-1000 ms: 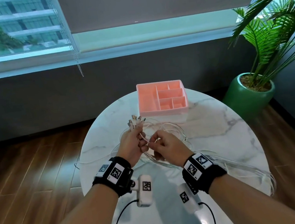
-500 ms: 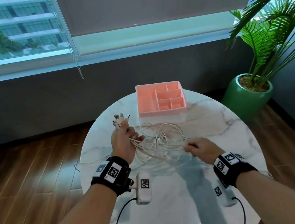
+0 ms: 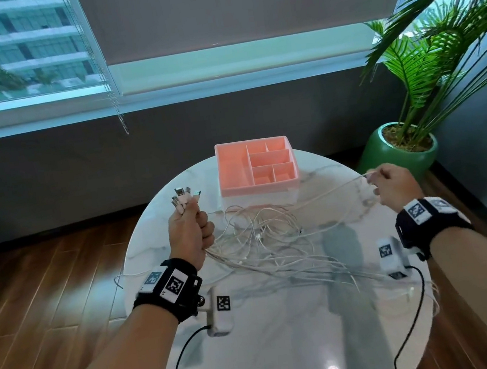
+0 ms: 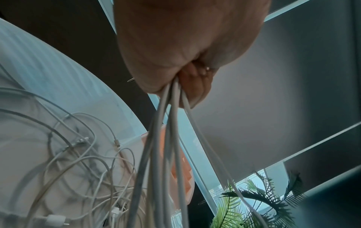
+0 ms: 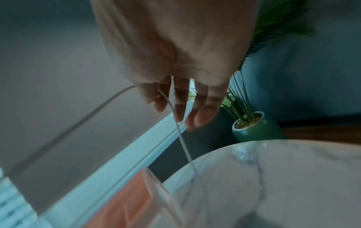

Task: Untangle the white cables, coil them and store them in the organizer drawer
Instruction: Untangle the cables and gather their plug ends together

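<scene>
A tangle of white cables [image 3: 262, 238] lies on the round marble table [image 3: 288, 334], in front of the pink organizer [image 3: 255, 164]. My left hand [image 3: 191, 232] grips a bundle of cable ends, and their plugs [image 3: 184, 195] stick up above the fist. In the left wrist view the cables [image 4: 168, 138] hang down out of the fist. My right hand [image 3: 392, 185] is raised at the table's right edge and pinches a single white cable [image 3: 331, 194], which stretches back to the tangle. In the right wrist view this cable [image 5: 181, 135] runs between the fingers.
The pink organizer has several open compartments on top and a white drawer front [image 3: 257, 202] below. A potted palm [image 3: 400, 149] in a green pot stands on the floor right of the table. More cable loops [image 3: 406, 286] hang over the table's right front edge.
My right hand has left the left hand and swept far out to the right and up, drawing one cable out of the tangle. The left hand stayed in place holding the bundle.
</scene>
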